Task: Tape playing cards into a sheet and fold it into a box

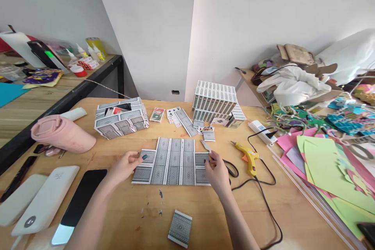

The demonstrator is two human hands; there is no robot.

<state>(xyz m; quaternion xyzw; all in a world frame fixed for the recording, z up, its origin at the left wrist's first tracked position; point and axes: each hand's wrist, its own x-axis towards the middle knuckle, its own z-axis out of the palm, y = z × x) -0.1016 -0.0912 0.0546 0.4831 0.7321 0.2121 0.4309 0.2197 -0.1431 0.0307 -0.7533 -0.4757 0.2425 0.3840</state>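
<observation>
A flat panel of joined playing cards (175,164), grey patterned backs up, lies on the table with three tall columns and a shorter flap at each side. My left hand (129,164) grips the left flap's edge, a dark-nailed finger on top of the card. Over the right flap, my right hand (217,168) is closed around a small knife (206,145); its pale pointed blade sticks out up and left, and the handle is mostly hidden in my fingers. Below the panel lies a separate card piece (180,228), also back up.
Behind stand a card-covered box (121,119), a card pack (157,115), loose cards (184,122) and a card-built block (215,99). A yellow glue gun (248,157) with its cord and a power strip (261,132) sit right. Phone (84,199) and power bank (47,199) lie left.
</observation>
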